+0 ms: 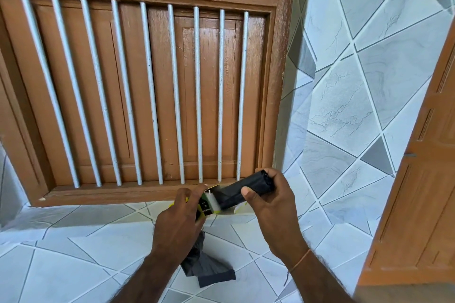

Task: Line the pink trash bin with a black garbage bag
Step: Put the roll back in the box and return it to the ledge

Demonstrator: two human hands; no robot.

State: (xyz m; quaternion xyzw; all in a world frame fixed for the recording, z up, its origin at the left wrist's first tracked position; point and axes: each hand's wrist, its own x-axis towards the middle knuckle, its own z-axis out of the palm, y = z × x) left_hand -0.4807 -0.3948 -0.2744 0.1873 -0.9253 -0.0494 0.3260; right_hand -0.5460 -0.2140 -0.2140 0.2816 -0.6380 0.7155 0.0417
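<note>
Head view: both hands up in front of a brown wooden shutter (138,86) with white bars.

Right hand (273,204) at about 4 o'clock from frame centre, fingers (247,190) wrapped tight round a black garbage bag roll (242,190), thumb on top. The roll tilts, its upper end at 2 o'clock, its lower end going into a small yellow-and-white box (209,203).

Left hand (179,224) just at 8 o'clock of the roll, fingers closed on the box. Box print too small to read.

A loose black garbage bag (209,270), partly unfolded, hangs or lies below the left wrist at 6 o'clock, over the grey-white tiled ledge (73,253); can't tell if the left hand pinches its top end.

Orange wooden door (423,204) at 3 o'clock. Pink bin not in frame.
</note>
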